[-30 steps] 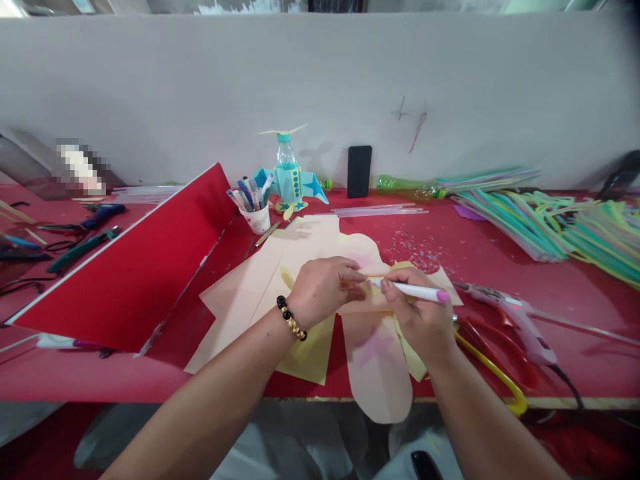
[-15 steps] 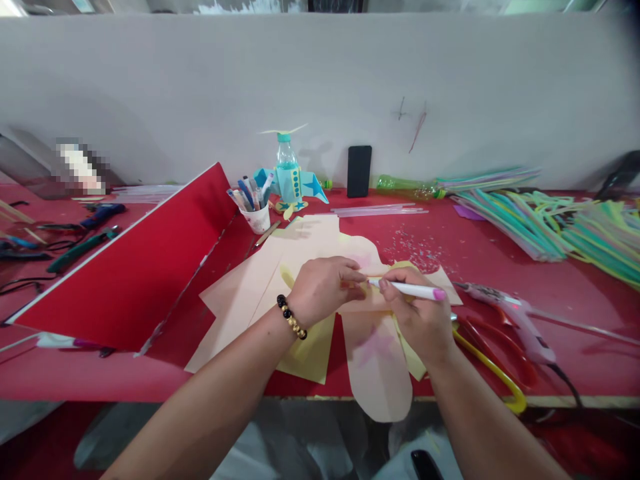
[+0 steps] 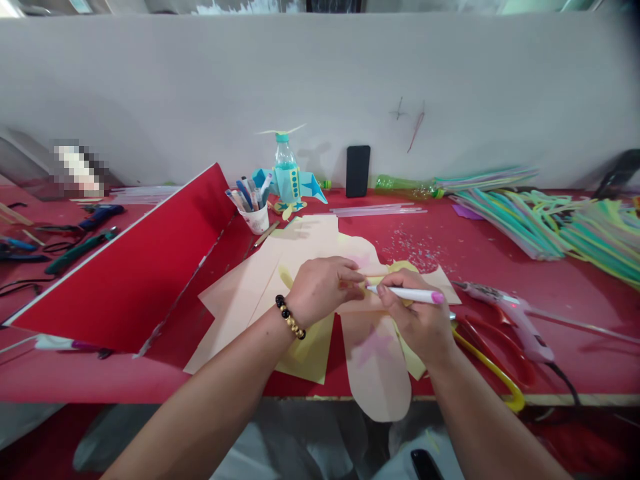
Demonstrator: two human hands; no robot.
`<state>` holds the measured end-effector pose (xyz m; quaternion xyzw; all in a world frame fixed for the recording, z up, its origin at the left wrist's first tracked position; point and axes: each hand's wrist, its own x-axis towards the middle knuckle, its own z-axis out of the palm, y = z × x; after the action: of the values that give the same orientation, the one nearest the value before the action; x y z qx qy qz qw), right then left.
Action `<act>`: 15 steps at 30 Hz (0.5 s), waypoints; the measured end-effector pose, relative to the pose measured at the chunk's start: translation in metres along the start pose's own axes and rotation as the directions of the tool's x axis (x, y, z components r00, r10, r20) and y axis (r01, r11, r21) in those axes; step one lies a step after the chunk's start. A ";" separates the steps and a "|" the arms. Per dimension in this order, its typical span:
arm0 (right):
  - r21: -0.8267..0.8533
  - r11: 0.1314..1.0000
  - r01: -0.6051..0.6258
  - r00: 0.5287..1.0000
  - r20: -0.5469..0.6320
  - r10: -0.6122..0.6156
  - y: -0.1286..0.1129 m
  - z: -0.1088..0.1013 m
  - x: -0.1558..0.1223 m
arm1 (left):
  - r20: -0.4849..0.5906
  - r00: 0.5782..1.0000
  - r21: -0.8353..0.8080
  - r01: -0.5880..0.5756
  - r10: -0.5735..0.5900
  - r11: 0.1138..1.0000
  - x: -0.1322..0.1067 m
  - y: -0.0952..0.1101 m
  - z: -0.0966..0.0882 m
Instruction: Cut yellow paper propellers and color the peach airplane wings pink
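A white marker with a pink end [image 3: 413, 294] lies in the grip of my right hand [image 3: 420, 320], its tip pointing left at the fingers of my other hand. My left hand [image 3: 327, 287], with a beaded bracelet [image 3: 290, 317] at the wrist, bends its fingers around a small paper piece at the marker's tip; the hand mostly hides that piece. Beneath both hands are pale peach paper sheets [image 3: 250, 287] and yellow paper [image 3: 313, 357]. A rounded peach cutout with a pink smudge [image 3: 383, 393] hangs over the table's front edge.
On the left stands a folded red board [image 3: 135, 267]. Behind the paper are a cup of pens [image 3: 256, 219], a bottle airplane [image 3: 287, 177] and a black phone [image 3: 358, 172]. At right lie a glue gun [image 3: 515, 317], red-handled tool [image 3: 495, 350] and colored straws [image 3: 520, 223].
The marker and my right hand have shifted very slightly left, with the marker tip staying close to my left fingers. My left hand stays almost in place.
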<state>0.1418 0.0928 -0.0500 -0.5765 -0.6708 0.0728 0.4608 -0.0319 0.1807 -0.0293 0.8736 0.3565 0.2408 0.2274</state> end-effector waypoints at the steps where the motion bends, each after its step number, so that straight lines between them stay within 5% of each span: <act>1: -0.006 1.000 0.000 1.000 0.000 0.000 0.000 0.000 0.000 | 0.000 1.000 -0.002 0.003 -0.003 1.000 0.000 0.000 0.000; 15: -0.008 0.998 -0.062 0.991 -0.120 0.061 0.000 0.002 0.001 | -0.003 1.000 0.030 -0.018 0.018 0.999 0.000 0.000 -0.001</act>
<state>0.1404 0.0939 -0.0503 -0.6030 -0.6244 0.0484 0.4941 -0.0324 0.1804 -0.0289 0.8798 0.3524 0.2390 0.2114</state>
